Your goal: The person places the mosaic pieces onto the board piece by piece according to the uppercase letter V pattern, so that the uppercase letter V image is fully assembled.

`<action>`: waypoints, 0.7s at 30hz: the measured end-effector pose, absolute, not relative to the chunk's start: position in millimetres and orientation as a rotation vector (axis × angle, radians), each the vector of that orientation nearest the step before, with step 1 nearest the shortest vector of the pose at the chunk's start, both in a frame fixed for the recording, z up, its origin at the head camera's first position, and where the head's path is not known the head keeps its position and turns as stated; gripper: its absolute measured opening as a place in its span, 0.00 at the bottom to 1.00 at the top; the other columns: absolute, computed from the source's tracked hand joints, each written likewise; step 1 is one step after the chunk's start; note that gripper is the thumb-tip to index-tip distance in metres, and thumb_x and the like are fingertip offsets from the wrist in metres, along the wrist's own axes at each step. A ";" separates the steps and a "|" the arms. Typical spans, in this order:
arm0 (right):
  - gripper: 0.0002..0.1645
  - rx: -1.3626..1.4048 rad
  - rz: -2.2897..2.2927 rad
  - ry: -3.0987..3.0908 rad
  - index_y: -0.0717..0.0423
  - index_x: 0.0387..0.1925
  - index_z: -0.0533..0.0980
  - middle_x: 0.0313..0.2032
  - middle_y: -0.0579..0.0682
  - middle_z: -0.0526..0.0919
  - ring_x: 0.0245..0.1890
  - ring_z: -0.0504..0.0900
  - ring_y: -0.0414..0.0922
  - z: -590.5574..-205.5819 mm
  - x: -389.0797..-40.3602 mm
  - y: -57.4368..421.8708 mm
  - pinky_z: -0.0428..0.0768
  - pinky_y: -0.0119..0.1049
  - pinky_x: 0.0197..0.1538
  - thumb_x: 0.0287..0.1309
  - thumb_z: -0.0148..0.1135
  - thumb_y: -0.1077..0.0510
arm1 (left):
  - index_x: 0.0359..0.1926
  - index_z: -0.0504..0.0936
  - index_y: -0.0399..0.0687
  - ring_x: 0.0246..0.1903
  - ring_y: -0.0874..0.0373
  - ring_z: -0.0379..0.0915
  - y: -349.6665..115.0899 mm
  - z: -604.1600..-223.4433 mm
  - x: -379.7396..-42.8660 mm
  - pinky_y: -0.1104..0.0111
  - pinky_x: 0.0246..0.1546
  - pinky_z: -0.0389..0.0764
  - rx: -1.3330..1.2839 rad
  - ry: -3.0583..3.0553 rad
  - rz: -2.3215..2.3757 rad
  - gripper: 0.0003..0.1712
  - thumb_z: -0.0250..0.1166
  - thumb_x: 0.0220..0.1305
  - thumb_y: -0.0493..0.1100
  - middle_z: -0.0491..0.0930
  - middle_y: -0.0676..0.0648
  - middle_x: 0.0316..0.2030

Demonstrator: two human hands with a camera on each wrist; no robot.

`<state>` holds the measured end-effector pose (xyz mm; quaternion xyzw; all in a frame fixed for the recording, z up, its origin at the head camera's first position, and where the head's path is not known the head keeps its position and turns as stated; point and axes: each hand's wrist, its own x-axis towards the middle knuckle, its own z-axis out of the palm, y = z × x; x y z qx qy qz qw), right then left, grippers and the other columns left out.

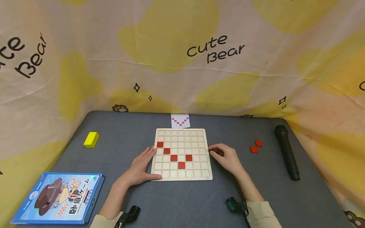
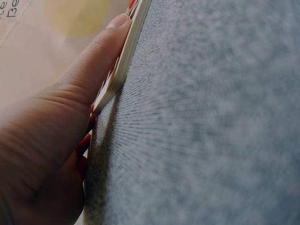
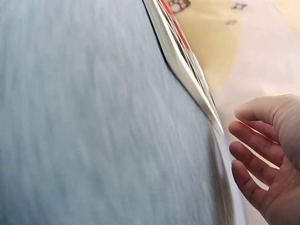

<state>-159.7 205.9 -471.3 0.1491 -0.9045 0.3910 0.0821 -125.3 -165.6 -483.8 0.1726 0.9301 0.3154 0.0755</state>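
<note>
A pale square grid board [image 1: 196, 139] lies on the table with several red square tiles [image 1: 181, 165] set in its cells. My left hand [image 1: 140, 167] rests at the board's left side, thumb laid on the near corner and fingers stretched along the edge. In the left wrist view the thumb [image 2: 89, 63] lies straight over the board's rim. Beside the right edge is my right hand [image 1: 226, 157], its fingers loosely bent. The right wrist view shows nothing between those fingers [image 3: 255, 140]. Two loose red tiles [image 1: 254, 149] lie to the right of that hand.
Behind the board lies a small card [image 1: 180, 121] with a V of red squares. A yellow block [image 1: 91, 140] sits at the far left, a blue game box [image 1: 60, 199] at the near left. A black microphone [image 1: 286, 152] lies on the right of the grey table [image 1: 182, 202].
</note>
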 end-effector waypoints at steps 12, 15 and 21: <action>0.11 0.296 1.004 -2.686 0.57 0.44 0.84 0.45 0.56 0.84 0.43 0.77 0.54 -471.3 -158.9 267.2 0.72 0.49 0.44 0.59 0.64 0.66 | 0.75 0.56 0.40 0.73 0.40 0.42 -166.0 -481.6 -123.9 0.39 0.64 0.50 0.540 2.801 0.937 0.64 0.75 0.46 0.66 0.51 0.40 0.74; 0.12 0.275 0.974 -2.659 0.60 0.43 0.83 0.45 0.59 0.84 0.46 0.76 0.59 -469.9 -156.8 280.8 0.70 0.56 0.48 0.59 0.62 0.68 | 0.75 0.56 0.40 0.73 0.40 0.42 -166.4 -481.4 -123.9 0.38 0.64 0.49 0.545 2.801 0.943 0.64 0.75 0.46 0.66 0.51 0.40 0.74; 0.13 0.204 0.913 -2.644 0.63 0.44 0.82 0.46 0.65 0.81 0.46 0.74 0.64 -467.5 -154.3 303.6 0.65 0.61 0.51 0.57 0.59 0.69 | 0.75 0.55 0.41 0.73 0.41 0.41 -166.9 -482.3 -124.2 0.39 0.65 0.48 0.535 2.785 0.943 0.64 0.74 0.46 0.66 0.50 0.41 0.75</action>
